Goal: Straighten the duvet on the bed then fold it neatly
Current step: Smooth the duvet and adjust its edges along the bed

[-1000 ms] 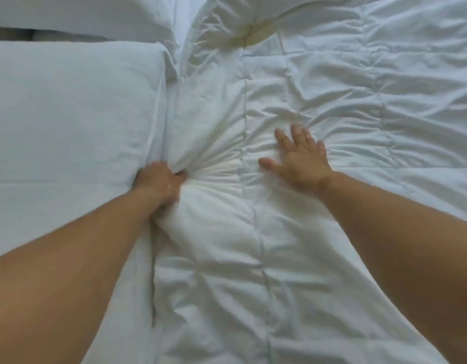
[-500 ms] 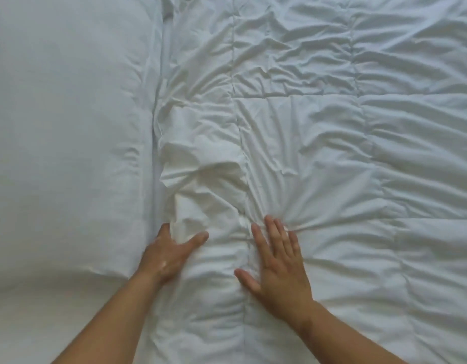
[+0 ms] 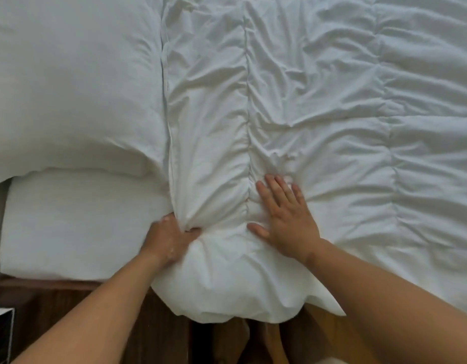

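Soft, diffuse light covers the scene, bright without glare. The duvet [image 3: 332, 127] looks cool grey-white higher up and warmer and brighter where it bunches at its near edge. Only faint shadows lie in its creases and under the pillow [image 3: 69, 88]. The floor [image 3: 161, 324] below is dark. Detail is soft and smeared throughout, and the left hand [image 3: 169, 240] is slightly blurred. Wide-angle distortion swells the forearms [image 3: 82, 324] toward the lower corners.

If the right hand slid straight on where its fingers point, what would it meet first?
Only more duvet: the right hand would run into the puckered creases just beyond its fingertips, then probably the stitched seam. The pillow lies well off that line.
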A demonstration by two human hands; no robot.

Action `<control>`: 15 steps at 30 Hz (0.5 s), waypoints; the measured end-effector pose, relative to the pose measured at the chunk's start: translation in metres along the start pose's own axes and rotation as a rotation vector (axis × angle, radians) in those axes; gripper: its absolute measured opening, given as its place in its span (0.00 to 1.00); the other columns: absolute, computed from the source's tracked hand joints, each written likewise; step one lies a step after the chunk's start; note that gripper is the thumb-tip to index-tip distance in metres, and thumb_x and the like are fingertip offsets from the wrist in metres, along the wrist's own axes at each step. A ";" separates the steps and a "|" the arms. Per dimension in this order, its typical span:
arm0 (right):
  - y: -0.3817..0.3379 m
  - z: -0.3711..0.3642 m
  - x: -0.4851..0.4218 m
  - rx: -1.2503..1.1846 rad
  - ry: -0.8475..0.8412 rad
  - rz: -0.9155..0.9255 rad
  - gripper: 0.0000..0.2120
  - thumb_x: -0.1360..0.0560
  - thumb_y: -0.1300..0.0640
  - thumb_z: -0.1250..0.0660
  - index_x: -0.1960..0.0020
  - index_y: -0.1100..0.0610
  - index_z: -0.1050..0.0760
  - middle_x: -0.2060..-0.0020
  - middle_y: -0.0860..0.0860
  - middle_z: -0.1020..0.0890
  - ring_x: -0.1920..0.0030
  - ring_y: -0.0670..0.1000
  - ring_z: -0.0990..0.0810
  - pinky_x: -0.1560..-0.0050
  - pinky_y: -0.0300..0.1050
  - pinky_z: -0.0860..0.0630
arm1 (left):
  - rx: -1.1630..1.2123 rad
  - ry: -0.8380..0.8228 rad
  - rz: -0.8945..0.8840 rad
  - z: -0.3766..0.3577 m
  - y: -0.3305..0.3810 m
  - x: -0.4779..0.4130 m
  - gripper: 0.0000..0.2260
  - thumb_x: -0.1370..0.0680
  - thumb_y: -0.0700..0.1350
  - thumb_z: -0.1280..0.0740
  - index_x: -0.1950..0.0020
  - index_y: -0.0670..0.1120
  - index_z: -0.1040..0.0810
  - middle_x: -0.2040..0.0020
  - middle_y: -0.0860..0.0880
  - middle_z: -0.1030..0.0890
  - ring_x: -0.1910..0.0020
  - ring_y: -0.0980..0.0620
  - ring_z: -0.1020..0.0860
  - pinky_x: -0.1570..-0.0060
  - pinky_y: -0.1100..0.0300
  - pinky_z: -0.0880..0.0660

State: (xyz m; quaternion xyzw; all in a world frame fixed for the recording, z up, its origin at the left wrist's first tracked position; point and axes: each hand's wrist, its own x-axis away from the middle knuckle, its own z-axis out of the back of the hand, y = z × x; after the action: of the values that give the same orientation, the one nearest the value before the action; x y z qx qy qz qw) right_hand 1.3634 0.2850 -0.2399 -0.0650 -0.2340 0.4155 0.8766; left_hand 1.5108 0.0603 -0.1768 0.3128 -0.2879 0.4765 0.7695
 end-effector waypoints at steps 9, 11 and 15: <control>0.061 -0.009 0.088 0.118 0.024 -0.263 0.43 0.27 0.25 0.50 0.18 0.45 0.51 0.18 0.51 0.51 0.19 0.53 0.52 0.22 0.65 0.52 | 0.168 0.359 0.005 0.028 -0.017 -0.018 0.34 0.31 0.69 0.30 0.38 0.44 0.27 0.43 0.42 0.21 0.43 0.39 0.23 0.51 0.53 0.30; 0.065 -0.015 0.101 0.129 -0.005 -0.320 0.43 0.26 0.25 0.50 0.18 0.45 0.54 0.18 0.50 0.52 0.19 0.53 0.53 0.22 0.64 0.53 | 0.252 0.193 0.086 0.003 -0.040 0.013 0.38 0.33 0.72 0.30 0.36 0.45 0.28 0.39 0.42 0.21 0.40 0.39 0.23 0.45 0.50 0.28; 0.059 -0.015 0.097 0.044 -0.034 -0.391 0.43 0.26 0.26 0.49 0.19 0.43 0.58 0.18 0.48 0.56 0.19 0.51 0.58 0.21 0.63 0.56 | 0.744 -0.268 0.047 -0.024 -0.058 0.059 0.40 0.45 0.64 0.18 0.37 0.52 0.23 0.43 0.48 0.15 0.44 0.45 0.17 0.45 0.48 0.21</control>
State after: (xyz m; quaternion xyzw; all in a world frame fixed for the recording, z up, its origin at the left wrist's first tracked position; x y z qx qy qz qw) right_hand 1.3817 0.3979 -0.2374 0.0081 -0.2478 0.2433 0.9377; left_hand 1.5898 0.0907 -0.1608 0.6230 -0.2006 0.5205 0.5483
